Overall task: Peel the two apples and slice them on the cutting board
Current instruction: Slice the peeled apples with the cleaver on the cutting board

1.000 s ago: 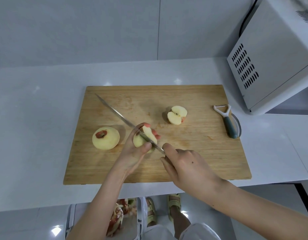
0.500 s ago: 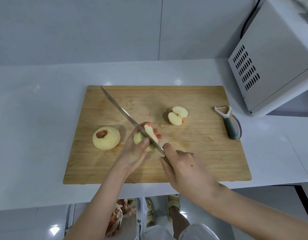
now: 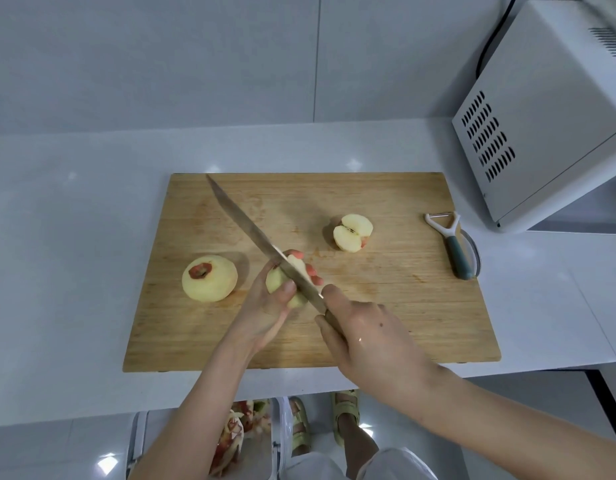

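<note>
A wooden cutting board lies on the white counter. On its left sits a whole peeled apple with a red patch round the stem. Near the board's middle my left hand grips a peeled apple half between thumb and fingers. My right hand holds the handle of a long knife; its blade lies across that half, tip pointing to the far left. The other apple half lies cut side up to the right, apart from both hands.
A peeler with a dark green handle lies at the board's right edge. A white microwave stands at the back right. Below the counter's front edge a bin holds red apple peels, next to my sandalled feet.
The knife's tip has swung up and toward the far edge of the board while the blade stays on the apple half. My left hand keeps its hold.
</note>
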